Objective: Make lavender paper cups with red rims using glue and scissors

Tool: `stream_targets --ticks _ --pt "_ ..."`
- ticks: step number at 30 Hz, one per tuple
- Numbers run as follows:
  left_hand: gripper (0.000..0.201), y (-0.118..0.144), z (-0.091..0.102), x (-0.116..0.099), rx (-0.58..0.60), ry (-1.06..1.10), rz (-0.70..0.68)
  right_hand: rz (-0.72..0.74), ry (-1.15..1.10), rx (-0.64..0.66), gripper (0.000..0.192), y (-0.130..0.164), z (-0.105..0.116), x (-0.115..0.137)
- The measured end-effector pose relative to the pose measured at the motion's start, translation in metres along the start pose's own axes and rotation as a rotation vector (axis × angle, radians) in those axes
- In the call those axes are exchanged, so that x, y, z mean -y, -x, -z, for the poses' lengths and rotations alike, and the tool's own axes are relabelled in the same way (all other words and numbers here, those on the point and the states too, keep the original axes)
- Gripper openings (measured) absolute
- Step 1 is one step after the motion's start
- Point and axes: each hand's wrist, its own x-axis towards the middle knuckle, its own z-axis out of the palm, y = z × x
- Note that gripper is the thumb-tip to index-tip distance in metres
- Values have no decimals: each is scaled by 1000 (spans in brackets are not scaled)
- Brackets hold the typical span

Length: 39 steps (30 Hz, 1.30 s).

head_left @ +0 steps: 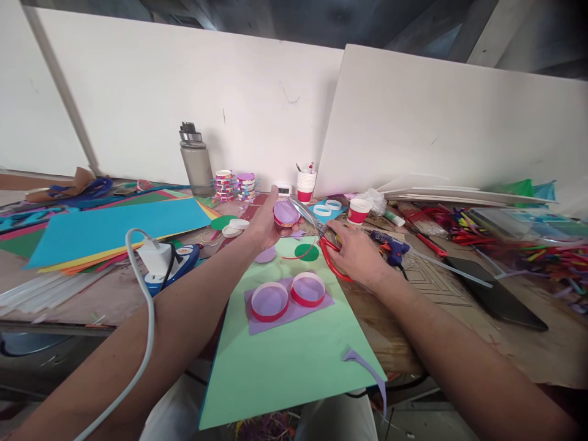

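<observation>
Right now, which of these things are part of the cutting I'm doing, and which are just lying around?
In use:
left hand holding the purple-topped ring
right hand on the red scissors
two red rings on purple paper

Lying about:
water bottle
glue gun
blue paper sheet
paper cups

table (459,343) | green sheet (285,355) | glue gun (390,246) | paper cup (357,211) | bottle (196,160)

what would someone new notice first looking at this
At the centre, the left hand holds up a purple-topped ring while the right hand works red-handled scissors at its edge. Just below, two red-rimmed rings sit on a purple paper piece on a light green sheet. A large blue sheet lies to the left.
</observation>
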Motion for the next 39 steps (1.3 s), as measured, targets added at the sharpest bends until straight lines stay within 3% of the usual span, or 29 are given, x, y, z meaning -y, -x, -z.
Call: stream_targets --ticks 8,16,22,27,32,39 --pt "73 1 0 -4 -17 38 36 -12 -10 -33 39 -1 -4 -2" --pt "62 -3 -1 -1 -114 187 -16 -42 -326 -109 37 -8 -19 -21" --pt "47 1 -5 -1 -47 218 -121 -5 -404 -171 43 -8 -28 -21" --pt "35 3 -2 5 21 201 -182 -60 -424 -145 41 -8 -24 -19" --pt "42 4 0 7 64 236 -195 -182 -362 -137 34 -9 -22 -19" --pt "45 1 3 7 13 167 -203 -285 -123 53 45 -8 -26 -18"
